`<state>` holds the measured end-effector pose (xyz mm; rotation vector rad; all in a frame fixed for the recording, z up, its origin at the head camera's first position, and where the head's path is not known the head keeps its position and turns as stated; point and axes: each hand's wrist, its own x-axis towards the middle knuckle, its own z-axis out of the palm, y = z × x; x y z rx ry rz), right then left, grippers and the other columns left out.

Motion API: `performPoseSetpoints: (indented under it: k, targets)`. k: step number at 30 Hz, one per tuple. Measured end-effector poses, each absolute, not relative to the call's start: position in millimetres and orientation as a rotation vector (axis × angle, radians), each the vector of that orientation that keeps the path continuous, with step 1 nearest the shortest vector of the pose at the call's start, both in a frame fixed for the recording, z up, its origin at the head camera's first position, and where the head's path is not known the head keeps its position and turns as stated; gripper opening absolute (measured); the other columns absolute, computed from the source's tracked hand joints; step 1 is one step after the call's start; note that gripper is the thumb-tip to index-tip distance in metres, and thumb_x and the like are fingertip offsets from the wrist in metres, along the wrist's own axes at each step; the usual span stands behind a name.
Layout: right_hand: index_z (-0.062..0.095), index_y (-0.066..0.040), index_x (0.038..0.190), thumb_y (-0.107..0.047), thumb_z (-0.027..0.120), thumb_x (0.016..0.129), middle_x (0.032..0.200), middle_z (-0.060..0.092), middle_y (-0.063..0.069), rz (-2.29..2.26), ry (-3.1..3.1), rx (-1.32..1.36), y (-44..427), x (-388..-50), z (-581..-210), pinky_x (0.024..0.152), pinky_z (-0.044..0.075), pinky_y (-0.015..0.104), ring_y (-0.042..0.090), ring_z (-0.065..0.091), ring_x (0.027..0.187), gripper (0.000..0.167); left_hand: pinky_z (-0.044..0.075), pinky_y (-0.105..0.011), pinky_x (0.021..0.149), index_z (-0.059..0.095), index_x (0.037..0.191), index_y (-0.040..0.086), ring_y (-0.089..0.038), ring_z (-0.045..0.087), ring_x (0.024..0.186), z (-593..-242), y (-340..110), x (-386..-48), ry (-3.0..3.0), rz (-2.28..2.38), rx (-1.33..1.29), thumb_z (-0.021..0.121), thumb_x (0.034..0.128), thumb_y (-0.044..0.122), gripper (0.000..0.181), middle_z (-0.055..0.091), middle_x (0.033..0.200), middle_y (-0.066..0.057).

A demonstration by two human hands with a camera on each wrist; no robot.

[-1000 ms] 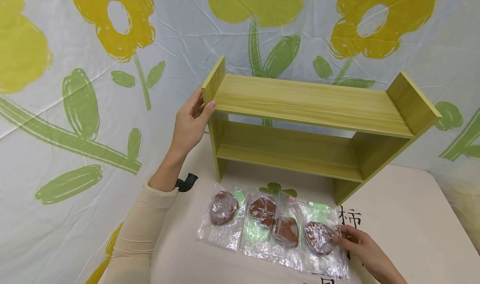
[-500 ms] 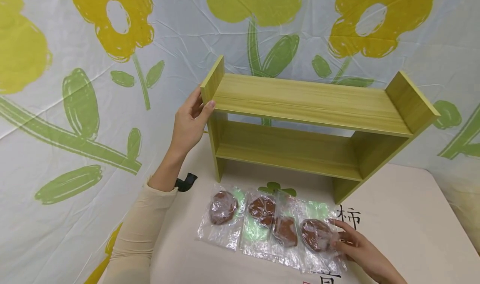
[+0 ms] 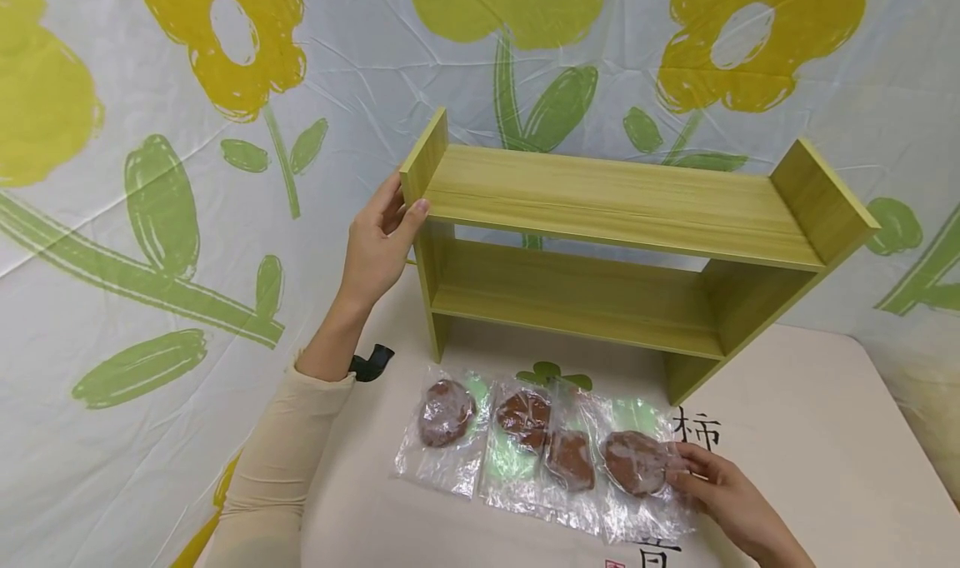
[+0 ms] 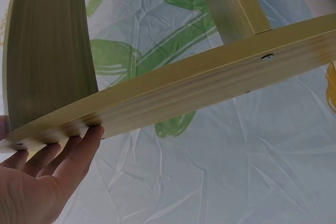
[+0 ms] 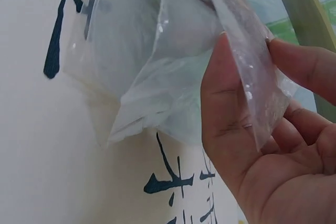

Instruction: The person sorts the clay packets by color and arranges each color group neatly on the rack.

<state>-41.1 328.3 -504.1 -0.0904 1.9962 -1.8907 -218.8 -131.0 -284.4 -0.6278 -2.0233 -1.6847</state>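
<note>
My left hand (image 3: pixel 377 250) grips the left side panel of a yellow-green wooden shelf (image 3: pixel 570 297), thumb on the front edge. In the left wrist view, the fingers of my left hand (image 4: pixel 52 182) lie against the panel's outer face (image 4: pixel 157 109). At the lower right, my right hand (image 3: pixel 731 497) pinches the right edge of a clear bag (image 3: pixel 637 522) holding a round brown piece (image 3: pixel 634 463). The right wrist view shows that bag's plastic (image 5: pixel 257 72) between thumb and finger of my right hand (image 5: pixel 273 145).
Left of that bag lie more clear bags (image 3: pixel 450 472) with brown pieces (image 3: pixel 447 413), below the shelf front. A dark object (image 3: pixel 372 363) sits by my left sleeve (image 3: pixel 277 460). The pale tabletop (image 3: pixel 832 435) bears dark characters, and a flowered cloth (image 3: pixel 360 43) hangs behind.
The rightmost bag and its brown piece have shifted slightly under my right hand, the piece turning flatter to view. My left hand keeps its grip on the shelf.
</note>
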Motion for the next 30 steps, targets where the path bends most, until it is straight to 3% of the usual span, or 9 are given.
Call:
performPoseSetpoints:
  k: [10,18,24,30]
  targets:
    - [0.062,-0.021,0.126,0.004,0.048,0.103,0.112,0.066,0.000,-2.041,1.883,-0.223,324.0,-44.7,-503.3,0.079,0.057,0.027,0.010,0.064,0.096,0.037,0.045,-0.036,0.104,0.047,0.151,0.014,-0.018,0.054,0.129,-300.3,-138.1,-237.0,-1.993,-1.702,-0.642,0.063,0.1001,0.010,0.054,0.055,0.143,-0.010]
    - [0.059,-0.012,0.127,0.006,0.048,0.102,0.111,0.066,0.001,-2.117,1.882,-0.271,305.6,-53.7,-494.1,0.080,0.057,0.029,0.011,0.065,0.096,0.033,0.045,-0.037,0.104,0.044,0.150,0.002,-0.023,0.054,0.130,-280.4,-131.5,-214.8,-2.037,-1.680,-0.608,0.060,0.1002,0.005,0.053,0.053,0.143,-0.019]
    - [0.056,0.000,0.130,0.006,0.048,0.103,0.113,0.066,0.003,-2.132,1.861,-0.348,281.7,-62.9,-484.1,0.079,0.058,0.033,0.013,0.067,0.096,0.029,0.045,-0.038,0.104,0.044,0.150,0.000,-0.024,0.054,0.129,-277.4,-129.8,-210.3,-2.038,-1.670,-0.620,0.059,0.1003,0.004,0.052,0.054,0.141,-0.021]
    - [0.054,0.003,0.131,0.007,0.049,0.101,0.116,0.066,0.004,-2.151,1.817,-0.415,257.0,-70.8,-474.6,0.079,0.058,0.038,0.015,0.067,0.096,0.031,0.045,-0.038,0.104,0.044,0.150,0.000,-0.024,0.054,0.129,-278.6,-129.1,-211.3,-2.033,-1.665,-0.622,0.060,0.1003,0.004,0.052,0.054,0.141,-0.020]
